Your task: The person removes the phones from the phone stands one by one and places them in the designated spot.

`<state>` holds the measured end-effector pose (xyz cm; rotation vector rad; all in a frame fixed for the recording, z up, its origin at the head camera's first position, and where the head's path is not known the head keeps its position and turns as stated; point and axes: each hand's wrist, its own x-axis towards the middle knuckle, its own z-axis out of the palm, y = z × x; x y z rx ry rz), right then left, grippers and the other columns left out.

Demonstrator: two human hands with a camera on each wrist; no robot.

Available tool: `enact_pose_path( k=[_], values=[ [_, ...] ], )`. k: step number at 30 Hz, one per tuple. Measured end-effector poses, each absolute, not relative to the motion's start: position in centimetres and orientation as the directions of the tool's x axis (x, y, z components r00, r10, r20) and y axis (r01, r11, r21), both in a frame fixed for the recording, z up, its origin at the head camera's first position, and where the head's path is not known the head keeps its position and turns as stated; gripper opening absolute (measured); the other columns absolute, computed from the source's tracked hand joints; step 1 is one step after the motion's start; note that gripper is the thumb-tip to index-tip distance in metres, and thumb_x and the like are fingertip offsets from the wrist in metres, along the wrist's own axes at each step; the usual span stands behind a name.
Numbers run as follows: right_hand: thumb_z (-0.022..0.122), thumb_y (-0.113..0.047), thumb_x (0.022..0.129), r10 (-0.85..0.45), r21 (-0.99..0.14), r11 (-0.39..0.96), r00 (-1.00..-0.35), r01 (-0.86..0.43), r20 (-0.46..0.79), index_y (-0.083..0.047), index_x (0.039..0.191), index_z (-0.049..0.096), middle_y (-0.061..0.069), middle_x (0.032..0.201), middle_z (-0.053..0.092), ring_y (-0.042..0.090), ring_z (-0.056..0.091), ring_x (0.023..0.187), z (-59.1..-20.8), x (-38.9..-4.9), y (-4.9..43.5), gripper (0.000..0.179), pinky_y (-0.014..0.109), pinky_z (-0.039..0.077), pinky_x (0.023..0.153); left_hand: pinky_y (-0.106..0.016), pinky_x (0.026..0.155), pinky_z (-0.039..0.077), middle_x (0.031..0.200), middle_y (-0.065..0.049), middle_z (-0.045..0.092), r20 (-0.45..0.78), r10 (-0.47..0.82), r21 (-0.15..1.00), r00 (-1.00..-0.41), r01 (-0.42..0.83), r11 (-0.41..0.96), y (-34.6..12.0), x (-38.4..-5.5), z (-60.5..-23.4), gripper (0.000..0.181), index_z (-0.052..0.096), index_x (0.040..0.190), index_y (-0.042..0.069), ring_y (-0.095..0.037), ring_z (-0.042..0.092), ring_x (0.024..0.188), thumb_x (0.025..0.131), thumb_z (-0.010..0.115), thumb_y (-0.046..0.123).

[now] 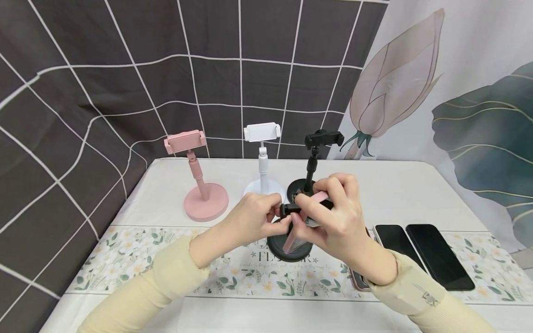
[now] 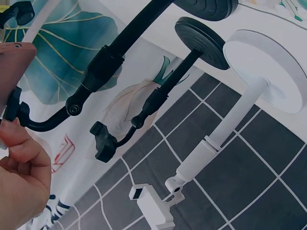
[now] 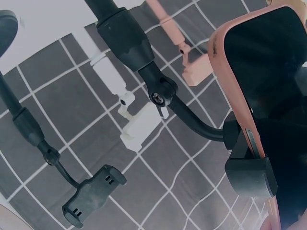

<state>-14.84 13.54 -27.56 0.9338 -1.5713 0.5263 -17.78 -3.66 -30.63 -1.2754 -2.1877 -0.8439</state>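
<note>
Over the front black phone stand, whose round base (image 1: 300,254) rests on the table, both hands work at its clamp (image 1: 288,210). My left hand (image 1: 254,215) pinches the clamp's end between thumb and fingers. My right hand (image 1: 339,219) grips a smartphone in a pink case (image 3: 219,52), seen nearly edge-on from the head. In the right wrist view, one clamp jaw overlaps the phone's edge, and the curved black arm (image 3: 199,120) runs behind it. In the left wrist view, the fingertips (image 2: 12,132) meet the clamp beside the pink phone (image 2: 14,69).
A pink phone stand (image 1: 206,203), a white one (image 1: 263,162) and another black one (image 1: 312,166) stand along the back. To the right lie two dark-screened phones (image 1: 399,243) (image 1: 441,256). Another phone (image 1: 359,280) is partly hidden under the right wrist.
</note>
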Motion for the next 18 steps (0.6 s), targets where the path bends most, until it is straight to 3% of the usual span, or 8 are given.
enact_pose_path(
  k=[13, 18],
  values=[
    [0.054, -0.024, 0.090, -0.210, 0.089, 0.506, -0.022, -0.858, 0.977, -0.005, 0.078, 0.061, 0.013, 0.075, 0.045, 0.035, 0.034, 0.075, -27.62, -14.96, 13.55, 0.023, 0.041, 0.029, 0.070, -0.012, 0.048, 0.026, 0.056, 0.006, 0.047, 0.620, 0.593, 0.315, -0.515, 0.855, 0.413, -3.40, -17.92, -30.57, 0.021, 0.052, 0.068, 0.011, -0.001, 0.034, 0.050, 0.076, 0.069, 0.019],
    [0.054, -0.025, 0.089, -0.194, 0.084, 0.470, -0.010, -0.879, 0.981, -0.005, 0.078, 0.060, 0.013, 0.074, 0.044, 0.034, 0.033, 0.077, -27.76, -15.17, 13.55, 0.023, 0.039, 0.028, 0.072, -0.013, 0.049, 0.029, 0.060, 0.006, 0.050, 0.599, 0.597, 0.317, -0.534, 0.843, 0.435, -3.26, -17.95, -30.55, 0.017, 0.053, 0.070, 0.013, -0.002, 0.038, 0.052, 0.077, 0.067, 0.022]
  ],
)
